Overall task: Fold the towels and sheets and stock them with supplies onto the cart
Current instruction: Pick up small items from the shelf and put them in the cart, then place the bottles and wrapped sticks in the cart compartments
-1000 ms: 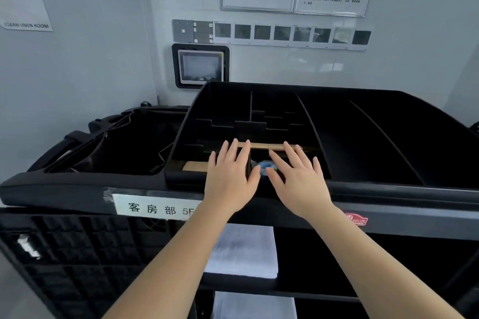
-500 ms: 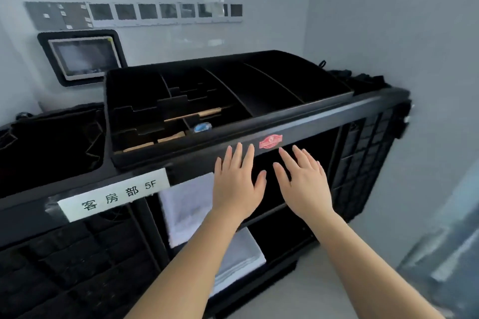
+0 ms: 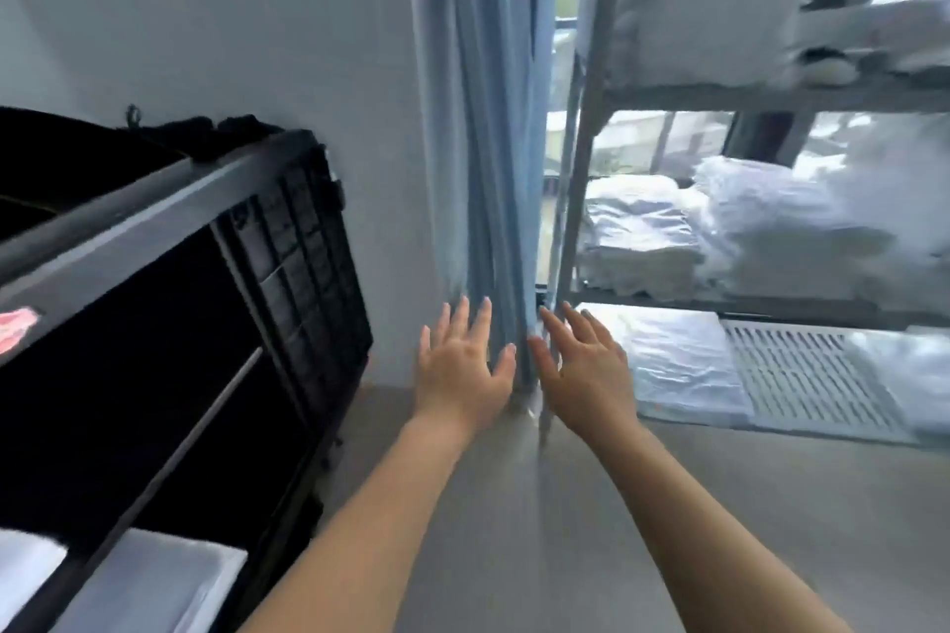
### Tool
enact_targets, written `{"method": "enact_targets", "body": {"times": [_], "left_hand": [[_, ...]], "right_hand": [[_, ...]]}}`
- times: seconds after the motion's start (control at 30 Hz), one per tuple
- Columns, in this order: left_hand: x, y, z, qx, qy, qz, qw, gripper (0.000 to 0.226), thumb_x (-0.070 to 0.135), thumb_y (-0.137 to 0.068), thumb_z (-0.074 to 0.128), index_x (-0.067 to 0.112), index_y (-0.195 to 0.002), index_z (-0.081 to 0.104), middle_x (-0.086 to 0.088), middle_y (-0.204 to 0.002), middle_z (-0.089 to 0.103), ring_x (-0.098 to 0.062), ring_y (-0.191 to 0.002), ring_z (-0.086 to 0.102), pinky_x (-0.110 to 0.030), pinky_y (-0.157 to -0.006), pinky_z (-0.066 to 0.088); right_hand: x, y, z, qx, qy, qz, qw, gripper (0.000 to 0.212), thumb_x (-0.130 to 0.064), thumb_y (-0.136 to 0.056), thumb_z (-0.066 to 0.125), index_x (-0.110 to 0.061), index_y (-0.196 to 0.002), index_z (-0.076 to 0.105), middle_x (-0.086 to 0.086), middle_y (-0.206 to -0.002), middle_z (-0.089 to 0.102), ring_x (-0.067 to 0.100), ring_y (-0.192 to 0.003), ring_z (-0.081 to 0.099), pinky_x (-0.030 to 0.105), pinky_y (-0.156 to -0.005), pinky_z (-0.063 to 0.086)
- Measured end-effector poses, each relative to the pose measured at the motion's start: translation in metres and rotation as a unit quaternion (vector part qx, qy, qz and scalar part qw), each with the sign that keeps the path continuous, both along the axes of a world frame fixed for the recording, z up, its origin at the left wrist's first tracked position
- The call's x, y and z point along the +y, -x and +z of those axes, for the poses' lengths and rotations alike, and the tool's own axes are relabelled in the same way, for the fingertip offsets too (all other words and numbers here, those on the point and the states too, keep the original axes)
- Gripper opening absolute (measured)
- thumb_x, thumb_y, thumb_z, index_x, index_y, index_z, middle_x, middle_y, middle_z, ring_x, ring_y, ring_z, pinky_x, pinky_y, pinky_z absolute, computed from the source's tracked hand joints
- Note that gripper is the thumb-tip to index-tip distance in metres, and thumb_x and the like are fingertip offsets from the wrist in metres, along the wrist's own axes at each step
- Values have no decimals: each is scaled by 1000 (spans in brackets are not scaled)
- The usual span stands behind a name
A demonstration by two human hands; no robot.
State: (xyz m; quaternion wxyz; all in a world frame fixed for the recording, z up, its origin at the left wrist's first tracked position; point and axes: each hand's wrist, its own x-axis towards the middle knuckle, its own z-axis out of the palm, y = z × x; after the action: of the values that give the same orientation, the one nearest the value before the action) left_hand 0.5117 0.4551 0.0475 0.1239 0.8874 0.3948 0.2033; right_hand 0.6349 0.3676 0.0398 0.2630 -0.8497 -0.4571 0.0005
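Black plastic cart (image 3: 288, 242): it stood at your left, its ribbed end panel turned toward you and a red sticker (image 3: 15, 329) on its front rail.
Your left hand (image 3: 462, 365): it was held out in front of you, palm down, fingers straight and spread, gripping nothing.
Your right hand (image 3: 581, 365): just beside the left, also flat with fingers spread and nothing in it (the two thumbs were near but apart).
Folded towels on cart (image 3: 149, 586): white, lying on a lower shelf at the bottom left corner of the view.
Metal rack (image 3: 581, 159): it stood at your right, in front of a window.
Linen on rack (image 3: 740, 231): white folded stacks on the middle shelf, more bulky white linen (image 3: 709, 0) on the shelf above, and flat wrapped sheets (image 3: 673, 365) at the bottom level beside a slatted white panel (image 3: 807, 375).
Curtain (image 3: 483, 118): pale blue, hanging between cart and rack, directly beyond your fingertips; whether they touched it I couldn't tell.
Floor (image 3: 540, 529): grey, under both forearms.
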Motion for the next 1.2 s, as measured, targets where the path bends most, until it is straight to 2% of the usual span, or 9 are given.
{"method": "enact_targets", "body": {"times": [0.23,0.5,0.8,1.0,1.2], "left_hand": [[-146,-192,-31,16,32,-192,981,66,50,-95,38,27,-153,18,-1,-161,16,-18,-148,5,-41,-119,2],[-347,-367,-56,48,29,-369,928,66,52,-95,36,26,-153,16,-2,-161,16,-19,-148,5,-39,-118,1],[-525,-484,-63,61,24,-535,842,66,52,-96,35,26,-154,15,0,-160,17,-18,-148,8,-40,-120,7],[-613,-567,-78,60,15,-622,780,65,51,-96,35,27,-153,16,1,-160,19,-17,-148,8,-39,-120,8],[-683,-673,-84,61,-3,-702,710,64,50,-97,33,25,-154,15,1,-160,19,-18,-148,8,-39,-120,7]], "right_hand": [[-187,-153,-32,25,27,-197,980,52,-51,-98,32,-34,-147,33,-4,-158,24,17,-147,13,38,-117,14],[-416,-271,-53,38,33,-387,921,51,-47,-98,39,-29,-146,39,1,-158,26,19,-146,15,40,-117,14],[-595,-321,-66,46,18,-561,826,51,-47,-98,41,-30,-146,39,2,-158,26,18,-146,19,38,-116,19],[-673,-370,-83,51,23,-657,752,50,-47,-98,40,-30,-146,40,2,-157,27,19,-144,23,34,-115,20],[-729,-448,-89,57,29,-734,677,50,-47,-99,39,-31,-146,39,0,-157,27,21,-142,26,37,-113,24]]}}
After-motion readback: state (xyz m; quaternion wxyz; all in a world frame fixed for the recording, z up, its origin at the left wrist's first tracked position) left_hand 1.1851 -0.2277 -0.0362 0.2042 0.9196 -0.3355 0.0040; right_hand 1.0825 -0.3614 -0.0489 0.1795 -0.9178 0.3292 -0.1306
